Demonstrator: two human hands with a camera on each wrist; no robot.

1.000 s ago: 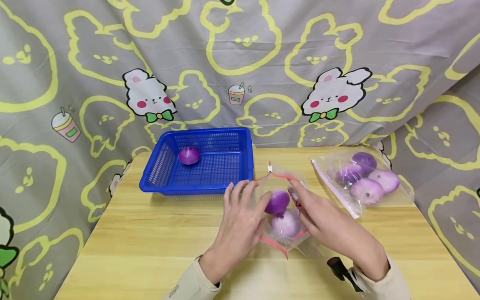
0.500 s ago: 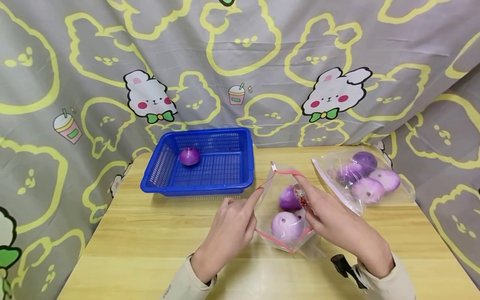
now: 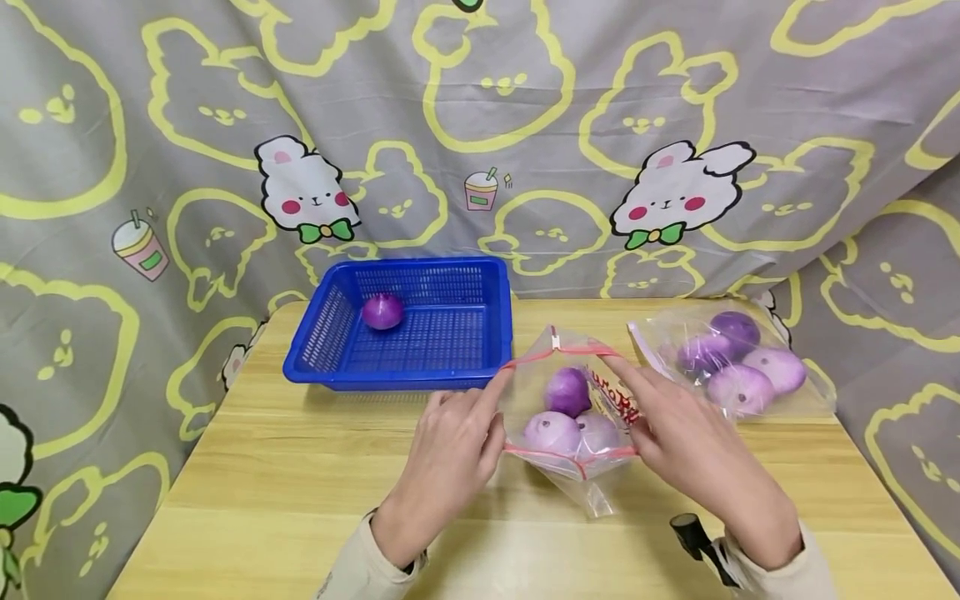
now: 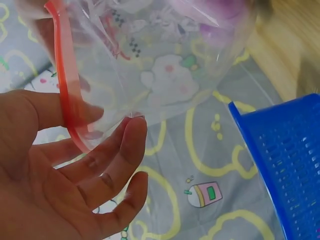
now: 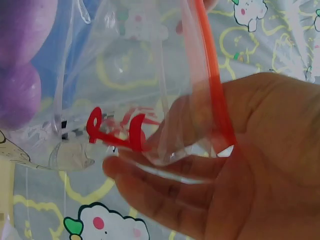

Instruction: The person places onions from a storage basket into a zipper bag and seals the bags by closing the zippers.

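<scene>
A clear zip bag (image 3: 536, 467) with a red zip rim gapes between my two hands. Inside it lie a dark purple onion (image 3: 567, 392) and two paler onions (image 3: 552, 432). My left hand (image 3: 450, 462) grips the left side of the rim; in the left wrist view, the red rim (image 4: 62, 75) runs between its thumb and fingers. On the opposite side, my right hand (image 3: 697, 442) grips the rim, and the right wrist view shows the plastic with red print (image 5: 137, 132) between its thumb and fingers.
A blue plastic basket (image 3: 416, 379) with one purple onion (image 3: 383, 312) stands at the back left of the wooden table (image 3: 285, 500). Another zip bag (image 3: 813, 400) with several onions lies at the back right. A patterned curtain (image 3: 525, 108) hangs behind the table.
My left hand has let go of the dark purple onion inside the bag and moved to the left rim. The mouth is spread wider, and the onions have settled apart.
</scene>
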